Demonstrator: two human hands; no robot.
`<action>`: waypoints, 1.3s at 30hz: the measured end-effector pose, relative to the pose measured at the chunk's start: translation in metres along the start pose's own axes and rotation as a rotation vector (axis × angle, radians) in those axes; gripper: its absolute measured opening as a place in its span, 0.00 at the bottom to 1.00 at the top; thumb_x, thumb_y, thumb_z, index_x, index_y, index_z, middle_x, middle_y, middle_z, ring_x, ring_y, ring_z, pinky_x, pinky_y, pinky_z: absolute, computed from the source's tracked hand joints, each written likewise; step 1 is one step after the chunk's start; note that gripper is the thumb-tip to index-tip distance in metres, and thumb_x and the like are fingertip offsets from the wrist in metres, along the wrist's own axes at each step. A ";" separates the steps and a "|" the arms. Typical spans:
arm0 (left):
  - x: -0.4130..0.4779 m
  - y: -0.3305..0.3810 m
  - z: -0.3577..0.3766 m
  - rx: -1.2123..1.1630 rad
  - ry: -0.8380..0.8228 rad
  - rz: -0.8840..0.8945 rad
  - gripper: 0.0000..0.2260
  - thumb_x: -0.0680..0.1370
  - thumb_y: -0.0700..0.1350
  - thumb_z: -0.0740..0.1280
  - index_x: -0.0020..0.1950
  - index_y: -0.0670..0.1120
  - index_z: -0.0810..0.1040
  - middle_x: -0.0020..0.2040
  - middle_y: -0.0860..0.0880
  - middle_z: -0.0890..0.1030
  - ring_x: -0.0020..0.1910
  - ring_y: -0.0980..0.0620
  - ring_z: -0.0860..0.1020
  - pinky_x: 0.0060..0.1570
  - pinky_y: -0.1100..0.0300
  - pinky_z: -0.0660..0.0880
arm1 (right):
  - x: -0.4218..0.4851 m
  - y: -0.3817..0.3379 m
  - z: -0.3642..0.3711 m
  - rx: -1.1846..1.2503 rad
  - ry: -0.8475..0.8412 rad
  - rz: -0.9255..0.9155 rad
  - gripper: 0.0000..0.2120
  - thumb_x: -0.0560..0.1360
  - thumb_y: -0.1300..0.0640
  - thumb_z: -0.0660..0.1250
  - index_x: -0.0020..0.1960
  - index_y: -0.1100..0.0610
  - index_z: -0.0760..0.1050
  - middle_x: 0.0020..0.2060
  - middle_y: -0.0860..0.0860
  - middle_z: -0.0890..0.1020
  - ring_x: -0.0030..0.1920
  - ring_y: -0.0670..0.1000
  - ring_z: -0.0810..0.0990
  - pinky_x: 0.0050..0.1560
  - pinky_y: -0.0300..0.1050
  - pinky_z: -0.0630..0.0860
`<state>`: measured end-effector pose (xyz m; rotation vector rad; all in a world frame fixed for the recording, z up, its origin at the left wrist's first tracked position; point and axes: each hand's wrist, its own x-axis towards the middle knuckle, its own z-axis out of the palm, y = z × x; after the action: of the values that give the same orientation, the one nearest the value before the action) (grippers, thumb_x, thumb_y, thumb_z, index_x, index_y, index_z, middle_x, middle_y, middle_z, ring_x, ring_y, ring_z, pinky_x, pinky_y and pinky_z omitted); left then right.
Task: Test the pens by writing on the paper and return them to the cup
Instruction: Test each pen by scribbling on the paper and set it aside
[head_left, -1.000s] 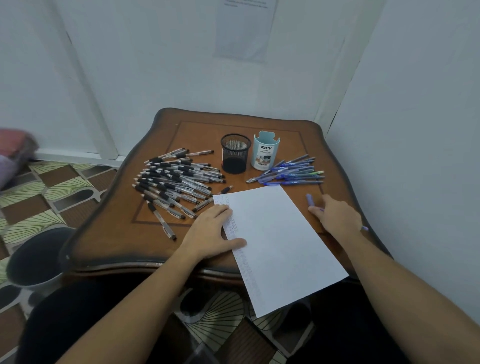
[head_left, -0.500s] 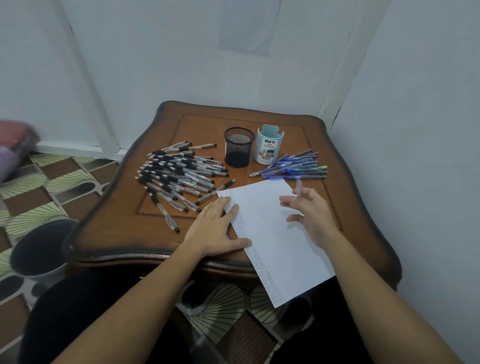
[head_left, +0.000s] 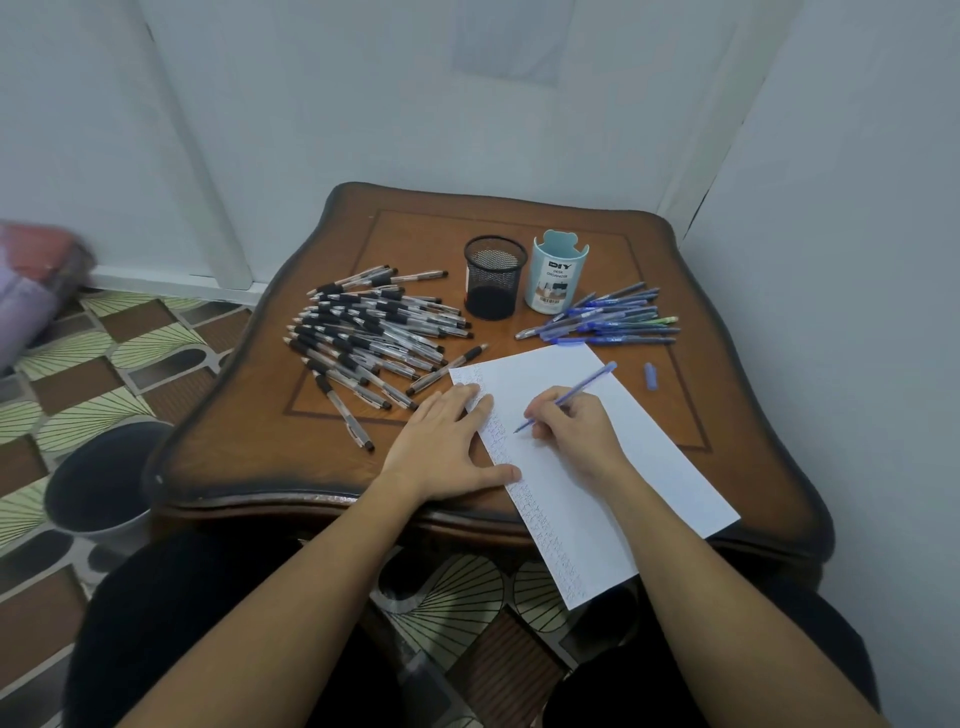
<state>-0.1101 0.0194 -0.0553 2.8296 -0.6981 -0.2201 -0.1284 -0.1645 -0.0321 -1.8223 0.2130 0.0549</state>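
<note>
Since half a second ago the right hand (head_left: 576, 431) has dropped onto the paper (head_left: 639, 467) and now pinches a blue pen (head_left: 582, 389) in a writing grip, tip down near the column of marks. The left hand (head_left: 447, 447) lies flat with its fingers straight, pressing the sheet's left edge to the table (head_left: 249, 426). A blue cap (head_left: 651, 375) lies right of the paper. Black pens (head_left: 374, 332) are heaped left of the mesh cup (head_left: 492, 278), and blue pens (head_left: 608, 319) lie by the pale blue cup (head_left: 557, 278).

A home room: ornate wooden table (head_left: 249, 441), patterned floor tiles (head_left: 104, 364).
</note>
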 end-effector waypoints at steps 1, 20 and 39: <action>0.000 0.000 0.000 -0.002 0.002 -0.002 0.45 0.71 0.76 0.55 0.80 0.53 0.50 0.80 0.51 0.48 0.78 0.50 0.46 0.75 0.53 0.41 | 0.001 0.001 0.001 -0.018 0.013 -0.003 0.09 0.79 0.61 0.64 0.43 0.58 0.81 0.31 0.51 0.79 0.34 0.44 0.77 0.34 0.30 0.73; 0.001 -0.005 0.003 -0.092 0.090 -0.024 0.35 0.76 0.67 0.60 0.79 0.52 0.57 0.80 0.52 0.54 0.78 0.54 0.49 0.75 0.56 0.41 | -0.003 0.014 0.004 -0.108 0.006 -0.071 0.05 0.75 0.60 0.70 0.42 0.58 0.83 0.37 0.56 0.82 0.41 0.51 0.79 0.37 0.42 0.74; 0.001 -0.005 0.002 -0.103 0.090 -0.021 0.35 0.76 0.67 0.61 0.78 0.51 0.59 0.79 0.52 0.55 0.78 0.54 0.51 0.75 0.55 0.43 | -0.001 0.017 0.005 -0.091 -0.014 -0.067 0.06 0.76 0.60 0.69 0.40 0.57 0.82 0.37 0.58 0.81 0.39 0.50 0.77 0.36 0.44 0.71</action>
<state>-0.1073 0.0227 -0.0588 2.7305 -0.6199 -0.1279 -0.1321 -0.1642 -0.0498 -1.9178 0.1414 0.0305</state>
